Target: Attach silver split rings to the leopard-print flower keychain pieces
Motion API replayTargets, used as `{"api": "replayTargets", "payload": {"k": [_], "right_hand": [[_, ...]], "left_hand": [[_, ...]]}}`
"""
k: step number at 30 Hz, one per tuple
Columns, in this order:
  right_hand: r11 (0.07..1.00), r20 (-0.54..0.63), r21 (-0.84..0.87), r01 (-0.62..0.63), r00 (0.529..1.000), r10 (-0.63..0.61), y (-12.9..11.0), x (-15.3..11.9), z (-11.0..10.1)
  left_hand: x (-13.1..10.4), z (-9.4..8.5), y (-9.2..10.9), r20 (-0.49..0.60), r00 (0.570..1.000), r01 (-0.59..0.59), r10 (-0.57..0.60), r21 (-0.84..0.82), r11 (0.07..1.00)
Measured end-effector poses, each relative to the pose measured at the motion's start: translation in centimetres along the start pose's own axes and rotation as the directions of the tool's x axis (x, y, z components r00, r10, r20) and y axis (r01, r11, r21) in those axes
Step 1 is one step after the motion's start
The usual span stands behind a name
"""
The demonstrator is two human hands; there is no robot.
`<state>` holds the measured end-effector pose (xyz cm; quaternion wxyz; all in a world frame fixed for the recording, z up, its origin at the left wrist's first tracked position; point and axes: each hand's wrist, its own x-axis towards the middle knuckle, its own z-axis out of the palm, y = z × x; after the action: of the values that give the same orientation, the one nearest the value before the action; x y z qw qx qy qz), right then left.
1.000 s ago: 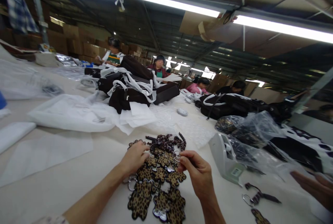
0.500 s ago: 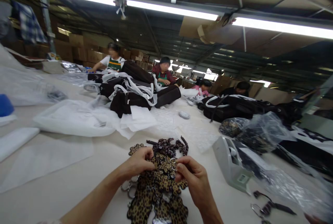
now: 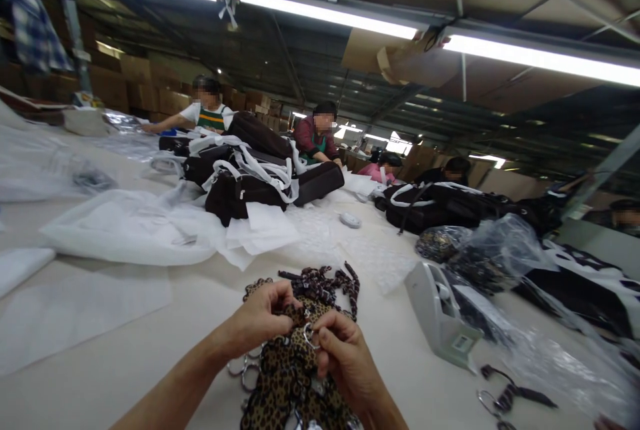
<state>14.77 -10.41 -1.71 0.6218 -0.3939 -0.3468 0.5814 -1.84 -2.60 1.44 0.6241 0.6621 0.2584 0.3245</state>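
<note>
Low in the middle of the head view lies a pile of leopard-print charms (image 3: 273,383) with metal rings along its left side. Above the pile, my left hand (image 3: 270,313) is closed, pinching something dark at its fingertips that I cannot make out. My right hand (image 3: 345,353) pinches a silver key ring (image 3: 311,337) between thumb and forefinger, close to the left fingertips. Just beyond both hands is a bunch of dark patterned cords (image 3: 320,283). Part of the pile is hidden under my hands and wrists.
A grey tape dispenser (image 3: 437,317) stands to the right, with a loose dark strap and ring (image 3: 505,397) before it. Dark bags with white-wrapped handles (image 3: 250,193) are heaped beyond. White wrapping sheets (image 3: 135,230) lie left, plastic bags (image 3: 505,250) right. Several people work across the table.
My right hand has moved left with the key ring, closer to my left hand. The left hand has barely shifted. The view has turned slightly.
</note>
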Motion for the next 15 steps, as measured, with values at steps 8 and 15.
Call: {"api": "replayTargets", "payload": {"k": [8,15], "right_hand": [[0.999,-0.004,0.049,-0.001,1.0,0.001,-0.55,-0.04,0.0],[0.997,0.025,0.07,-0.019,1.0,0.017,-0.56,-0.12,-0.3]], "left_hand": [[-0.54,0.37,0.17,0.102,0.986,-0.143,0.129,0.14,0.98],[-0.39,0.54,-0.05,0.109,0.981,-0.176,0.163,0.128,0.976]]}}
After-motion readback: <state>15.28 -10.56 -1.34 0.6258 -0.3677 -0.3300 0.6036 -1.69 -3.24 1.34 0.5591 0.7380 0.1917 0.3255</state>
